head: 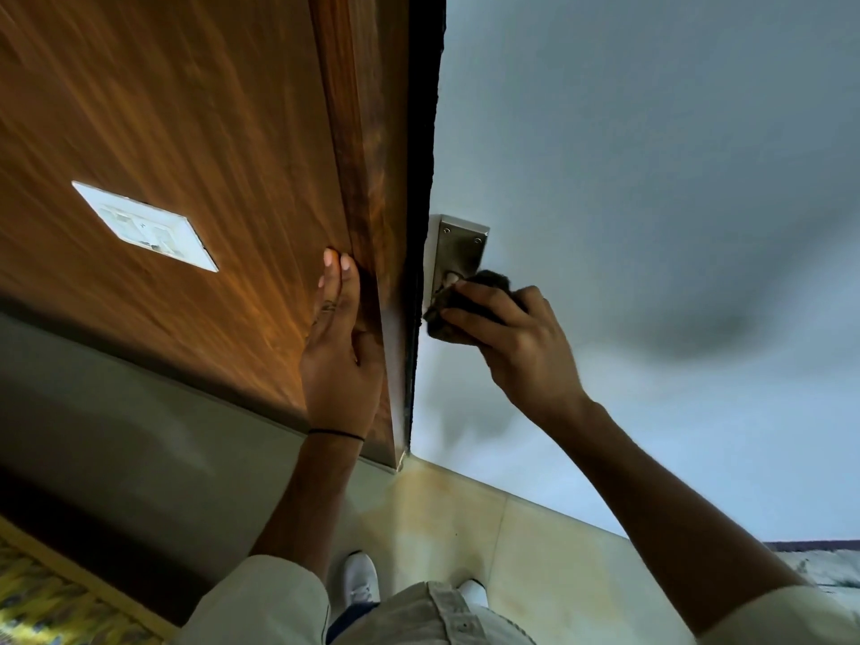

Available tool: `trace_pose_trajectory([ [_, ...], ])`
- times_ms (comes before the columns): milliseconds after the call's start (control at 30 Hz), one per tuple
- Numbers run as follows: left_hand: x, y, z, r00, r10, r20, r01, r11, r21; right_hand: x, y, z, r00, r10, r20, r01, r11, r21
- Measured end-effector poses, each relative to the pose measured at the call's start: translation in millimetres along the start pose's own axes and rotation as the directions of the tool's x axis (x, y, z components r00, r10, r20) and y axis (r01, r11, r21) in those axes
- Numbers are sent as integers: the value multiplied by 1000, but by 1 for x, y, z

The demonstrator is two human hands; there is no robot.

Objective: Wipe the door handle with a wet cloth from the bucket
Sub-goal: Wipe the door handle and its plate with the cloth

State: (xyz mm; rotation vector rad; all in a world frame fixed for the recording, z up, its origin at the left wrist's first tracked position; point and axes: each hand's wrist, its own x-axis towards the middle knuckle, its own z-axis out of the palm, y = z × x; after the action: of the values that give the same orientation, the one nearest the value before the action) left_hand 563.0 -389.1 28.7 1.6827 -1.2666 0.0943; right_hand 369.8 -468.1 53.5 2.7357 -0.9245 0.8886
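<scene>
A metal door handle plate [460, 251] sits on the pale grey door [628, 179], close to the door's edge. My right hand [516, 346] grips a dark cloth [488, 284] and presses it over the handle's lever, which the cloth and fingers mostly hide. My left hand [339, 346] lies flat, fingers together, against the brown wooden frame [367, 179] beside the door edge and holds nothing. No bucket is in view.
A white switch plate [144, 225] is set in the wood-panelled wall [163, 109] at left. Beige floor tiles [465, 519] lie below, with my white shoes [360, 579] on them. A yellow patterned fabric [37, 598] shows at bottom left.
</scene>
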Motion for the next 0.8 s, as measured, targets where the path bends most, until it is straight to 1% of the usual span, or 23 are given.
trace_pose_trajectory([
  [100, 0, -2, -4, 1000, 9, 13, -10, 1000, 27, -25, 14, -12, 996, 69, -57, -67, 997, 27],
  [167, 1, -2, -4, 1000, 7, 25, -8, 999, 39, -40, 20, -14, 984, 154, -94, -147, 986, 75],
  [200, 1, -1, -3, 1000, -4, 28, 2, 999, 47, -46, 19, -13, 966, 231, -118, -213, 965, 150],
  [233, 1, 1, -2, 999, -21, 29, 19, 998, 55, -49, 15, -12, 929, 348, -129, -295, 903, 312],
  [267, 1, 3, 0, 999, -37, 29, 35, 998, 60, -49, 8, -12, 853, 515, -80, -390, 732, 559],
  [300, 1, 5, 1, 998, -47, 28, 46, 997, 61, -47, 0, -12, 756, 654, 24, -428, 467, 774],
  [333, 0, 6, 3, 998, -50, 25, 48, 997, 57, -44, -10, -12, 650, 749, 128, -423, 217, 880],
  [367, -1, 6, 4, 999, -48, 22, 47, 998, 51, -41, -19, -13, 550, 809, 206, -411, 48, 910],
  [400, -2, 6, 5, 999, -47, 18, 46, 998, 46, -40, -27, -11, 467, 844, 263, -397, -66, 916],
  [433, -2, 6, 6, 999, -48, 11, 48, 998, 42, -37, -33, -9, 415, 855, 311, -356, -162, 920],
  [467, -2, 6, 7, 999, -50, 5, 50, 998, 38, -35, -39, -8, 394, 852, 344, -292, -239, 926],
  [533, -1, 5, 9, 999, -47, -6, 48, 998, 29, -29, -48, -7, 380, 847, 373, -177, -329, 928],
  [633, -1, 3, 9, 999, -36, -10, 36, 999, 13, -22, -58, -10, 363, 831, 421, -96, -416, 904],
  [700, -2, 2, 9, 999, -32, -7, 32, 999, 9, -20, -62, -11, 352, 816, 459, -77, -463, 883],
  [800, -2, 2, 7, 1000, -28, -1, 28, 1000, -1, -18, -65, -12, 330, 804, 495, -93, -494, 864],
])
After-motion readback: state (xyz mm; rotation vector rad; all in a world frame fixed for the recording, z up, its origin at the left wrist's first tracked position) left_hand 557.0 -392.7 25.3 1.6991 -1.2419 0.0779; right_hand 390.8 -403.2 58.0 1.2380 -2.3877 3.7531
